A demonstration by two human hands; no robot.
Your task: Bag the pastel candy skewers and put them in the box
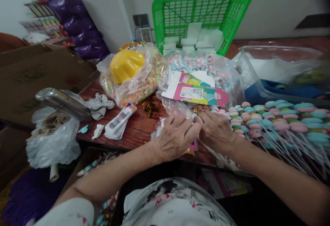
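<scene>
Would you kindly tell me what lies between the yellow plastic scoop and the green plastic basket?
In the head view, only clear bags of candy lie between scoop and basket.

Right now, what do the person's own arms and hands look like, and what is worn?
Both forearms are bare. The left hand and right hand show no gloves, and no ring or watch is visible. A white garment with a black and pink flower print covers the body.
</scene>
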